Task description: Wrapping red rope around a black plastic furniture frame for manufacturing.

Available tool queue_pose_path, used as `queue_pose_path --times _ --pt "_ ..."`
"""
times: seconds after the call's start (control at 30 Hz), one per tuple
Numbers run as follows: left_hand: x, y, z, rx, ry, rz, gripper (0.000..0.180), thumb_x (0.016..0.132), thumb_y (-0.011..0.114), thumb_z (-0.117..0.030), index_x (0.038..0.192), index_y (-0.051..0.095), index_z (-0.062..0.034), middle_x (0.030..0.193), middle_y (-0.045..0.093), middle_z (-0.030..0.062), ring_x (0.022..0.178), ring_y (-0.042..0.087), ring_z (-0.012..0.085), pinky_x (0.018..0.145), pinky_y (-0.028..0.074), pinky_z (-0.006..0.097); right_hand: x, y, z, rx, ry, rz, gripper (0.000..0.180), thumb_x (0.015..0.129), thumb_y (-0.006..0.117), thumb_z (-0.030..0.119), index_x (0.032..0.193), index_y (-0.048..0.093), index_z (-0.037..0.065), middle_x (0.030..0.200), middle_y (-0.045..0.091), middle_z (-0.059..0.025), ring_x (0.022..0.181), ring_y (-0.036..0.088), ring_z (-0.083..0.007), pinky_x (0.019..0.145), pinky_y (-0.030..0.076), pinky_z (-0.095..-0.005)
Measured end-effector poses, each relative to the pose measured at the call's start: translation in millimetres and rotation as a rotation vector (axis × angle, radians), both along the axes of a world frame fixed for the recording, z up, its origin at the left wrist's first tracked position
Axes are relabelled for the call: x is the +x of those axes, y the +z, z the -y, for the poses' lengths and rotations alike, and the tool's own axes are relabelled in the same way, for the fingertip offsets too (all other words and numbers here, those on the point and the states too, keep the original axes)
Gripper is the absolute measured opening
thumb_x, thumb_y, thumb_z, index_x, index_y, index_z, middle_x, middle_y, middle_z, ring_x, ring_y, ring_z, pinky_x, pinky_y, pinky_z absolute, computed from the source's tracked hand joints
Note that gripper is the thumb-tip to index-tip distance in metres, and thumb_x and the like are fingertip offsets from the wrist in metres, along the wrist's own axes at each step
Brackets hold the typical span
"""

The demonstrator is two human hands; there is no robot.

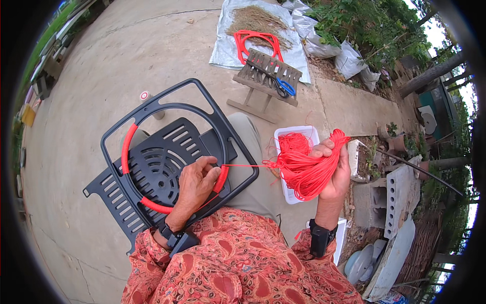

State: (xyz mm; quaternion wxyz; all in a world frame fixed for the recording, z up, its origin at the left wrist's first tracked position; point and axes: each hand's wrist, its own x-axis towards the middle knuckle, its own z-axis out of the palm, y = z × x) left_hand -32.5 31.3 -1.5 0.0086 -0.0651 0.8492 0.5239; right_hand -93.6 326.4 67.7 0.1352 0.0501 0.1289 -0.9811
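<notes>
Across my lap lies a black plastic frame (pixel 220 109) with a ring inside a squarish outline. Red cord wrapping (pixel 129 144) covers parts of the ring in separate bands. My left hand (pixel 196 183) rests at the ring's right side, its fingers pinched at the end of a wrapped band. From there a taut strand runs right to a thick hank of red cord (pixel 315 169), which my right hand (pixel 338 175) grips and holds up. Under the frame sits a black slotted plastic panel (pixel 162 175). A white basket (pixel 293 196) holding more red cord stands below the hank.
Ahead, a small wooden stool (pixel 271 76) bears blue-handled scissors (pixel 285 87). Behind it, a red frame (pixel 255 38) lies on a pale sheet (pixel 225 50) with dry stalks. A small can (pixel 158 114) stands by the black frame. Concrete blocks (pixel 369 202) line the right.
</notes>
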Motion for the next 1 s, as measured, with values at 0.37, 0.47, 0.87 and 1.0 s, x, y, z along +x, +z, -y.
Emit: queue_pose_path --times 0.37,0.47,0.87,1.0 --pt "-25 31 -29 0.021 -0.397 -0.511 0.029 0.078 0.067 -0.003 0.107 0.062 -0.0024 0.105 0.062 0.0124 0.1 0.056 0.031 0.091 0.044 0.04 15 4 -5 -0.01 -0.018 0.052 0.023 0.099 0.048 0.028 0.096 0.049 0.004 0.084 0.05 -0.004 0.081 0.052 -0.0161 0.084 0.046 -0.0353" --pt "-33 27 -53 0.16 -0.516 -0.469 0.028 0.079 0.066 -0.002 0.107 0.062 -0.0023 0.105 0.062 0.0121 0.099 0.056 0.0303 0.089 0.045 0.039 15 -1 -9 -0.025 -0.041 0.076 0.024 0.098 0.049 0.028 0.097 0.049 0.004 0.085 0.05 -0.004 0.081 0.052 -0.0163 0.084 0.046 -0.0351" --pt "-34 22 -66 0.656 -0.497 0.054 0.016 0.092 0.062 -0.013 0.097 0.068 0.001 0.07 0.064 0.002 0.061 0.057 0.0079 0.057 0.046 0.024 13 -14 -10 -0.023 -0.079 0.133 0.025 0.098 0.05 0.028 0.099 0.05 0.003 0.09 0.052 -0.0051 0.083 0.054 -0.0173 0.084 0.047 -0.0363" --pt "-37 23 -60 0.792 -0.495 0.234 0.021 0.096 0.057 -0.016 0.092 0.066 0.0025 0.065 0.062 0.0039 0.058 0.056 0.0093 0.056 0.046 0.025 12 -13 -5 0.004 -0.033 0.119 0.026 0.098 0.05 0.029 0.1 0.05 0.003 0.09 0.053 -0.0052 0.083 0.054 -0.0177 0.085 0.047 -0.0363"
